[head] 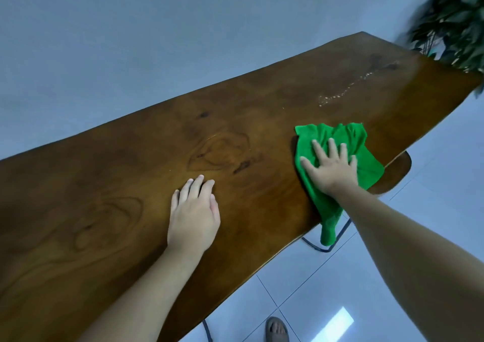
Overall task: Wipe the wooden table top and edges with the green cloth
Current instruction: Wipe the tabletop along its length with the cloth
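From the head camera, the right hand (331, 170) lies flat with its fingers spread on the green cloth (337, 166), pressing it on the wooden table (131, 184) near the front edge; one cloth corner hangs over this edge. The left hand (193, 214) rests open on the bare wood and holds nothing. Pale droplets (340, 93) lie farther along the table, near a plant (453, 17).

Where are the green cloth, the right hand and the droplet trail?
green cloth (366, 163): head view, bare fold right of the fingers.
right hand (332, 169): head view, back of hand.
droplet trail (340, 91): head view, mid-trail.
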